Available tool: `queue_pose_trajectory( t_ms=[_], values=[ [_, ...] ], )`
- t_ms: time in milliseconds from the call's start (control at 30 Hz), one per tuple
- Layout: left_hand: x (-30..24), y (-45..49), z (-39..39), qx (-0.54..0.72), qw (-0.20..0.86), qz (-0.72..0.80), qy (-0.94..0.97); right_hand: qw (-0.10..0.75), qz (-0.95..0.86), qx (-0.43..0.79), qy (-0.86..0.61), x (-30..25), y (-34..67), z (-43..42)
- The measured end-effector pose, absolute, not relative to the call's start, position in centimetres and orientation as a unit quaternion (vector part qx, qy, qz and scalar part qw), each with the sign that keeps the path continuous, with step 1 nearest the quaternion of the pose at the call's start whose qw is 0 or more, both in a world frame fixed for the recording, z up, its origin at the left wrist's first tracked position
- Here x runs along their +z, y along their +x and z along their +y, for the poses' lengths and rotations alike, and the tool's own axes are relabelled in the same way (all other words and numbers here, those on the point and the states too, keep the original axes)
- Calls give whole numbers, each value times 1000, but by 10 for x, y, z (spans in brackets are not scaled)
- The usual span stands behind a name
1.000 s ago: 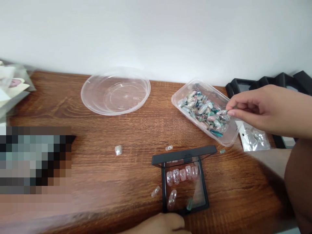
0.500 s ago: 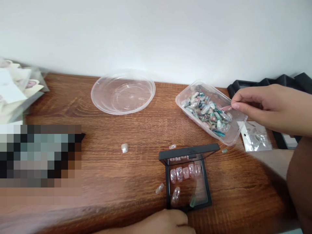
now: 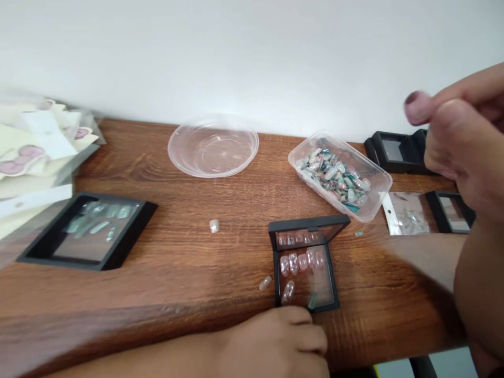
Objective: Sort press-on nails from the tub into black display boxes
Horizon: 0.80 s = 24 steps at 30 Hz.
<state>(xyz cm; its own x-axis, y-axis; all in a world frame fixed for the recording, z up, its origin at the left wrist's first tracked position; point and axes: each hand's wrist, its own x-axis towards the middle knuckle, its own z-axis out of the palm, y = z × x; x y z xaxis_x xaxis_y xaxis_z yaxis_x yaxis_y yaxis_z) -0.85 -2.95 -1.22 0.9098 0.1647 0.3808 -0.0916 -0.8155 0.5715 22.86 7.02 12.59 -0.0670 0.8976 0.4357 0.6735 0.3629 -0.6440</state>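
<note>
A small open black display case (image 3: pixel 307 262) lies near the table's front edge, with several pink and glittery press-on nails stuck inside. My left hand (image 3: pixel 275 341) rests closed against the case's near edge, holding it steady. My right hand (image 3: pixel 457 131) is raised close to the camera at the right, fingers pinched on a pink press-on nail (image 3: pixel 415 105). Below and left of it stands a clear rectangular tub (image 3: pixel 374 202) full of mixed green, pink and silver nails.
An empty round clear bowl (image 3: pixel 213 147) sits at the back. A larger black case (image 3: pixel 88 229) with green nails lies at left beside stacked cards (image 3: pixel 35 152). Loose nails (image 3: pixel 213 226) lie mid-table. More black cases (image 3: pixel 397 149) and a small plastic bag (image 3: pixel 405 215) are at right.
My right hand lifted from the tub up toward the camera with a pink nail pinched in it. The view shifted, and my left hand shows further up by the case.
</note>
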Motion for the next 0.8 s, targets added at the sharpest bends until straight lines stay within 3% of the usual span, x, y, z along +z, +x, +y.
queue_pose_trajectory(
  t_ms=[167, 267, 367, 633, 800],
  values=[
    [-8, -4, -24, 294, 270, 21, 917, 471, -595, 395, -518, 116, 212, 21],
    [-8, -2, -24, 318, 257, 24, 912, 436, -473, 580, -500, 103, 203, -10],
    [-7, -1, -26, 325, 239, 9, 915, 417, -400, 683, -447, 87, 194, -31],
    [-11, -1, -38, 300, 27, 100, 948, 453, -342, 700, -433, 53, 182, -45],
    [-12, 0, -45, 282, 7, 113, 953, 480, -369, 649, -461, 51, 182, -44]
  ],
)
